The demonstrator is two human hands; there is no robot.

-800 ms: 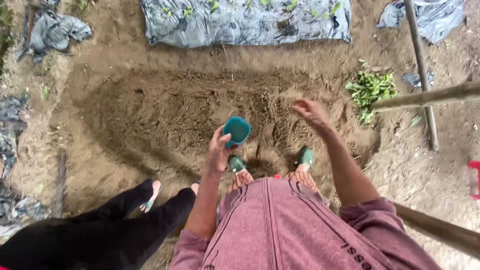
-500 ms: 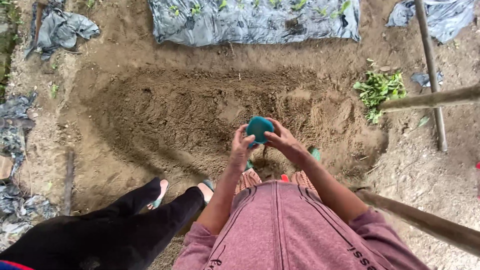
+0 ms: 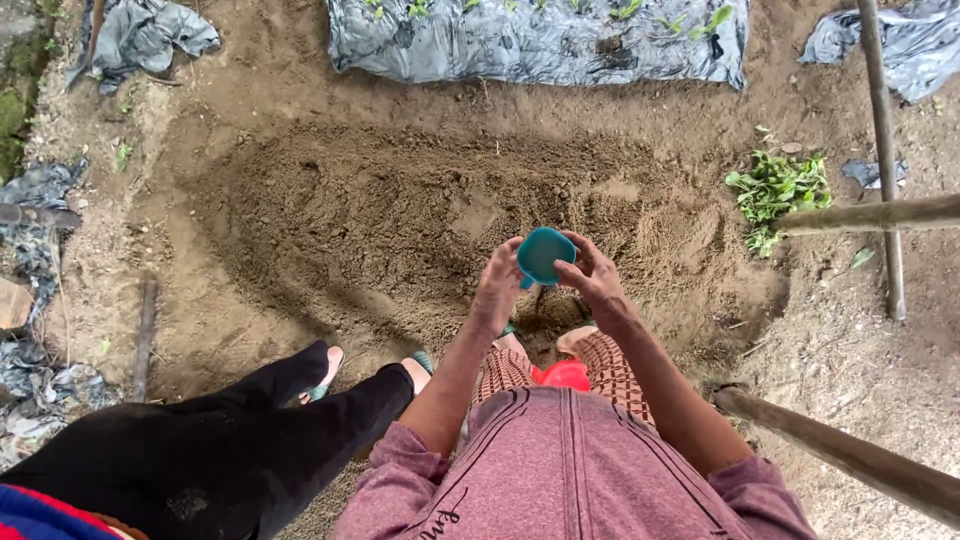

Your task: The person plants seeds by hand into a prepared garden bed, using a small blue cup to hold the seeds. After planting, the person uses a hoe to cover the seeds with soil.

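Now my left hand grips the teal cup; right hand pinches at its rim. Tilting risks spilling onto the soil bed.

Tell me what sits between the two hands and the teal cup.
Nothing visible does. The left hand grips the teal cup from its side, and the right hand has its fingers at the cup's rim. Only bare dug soil lies beneath.
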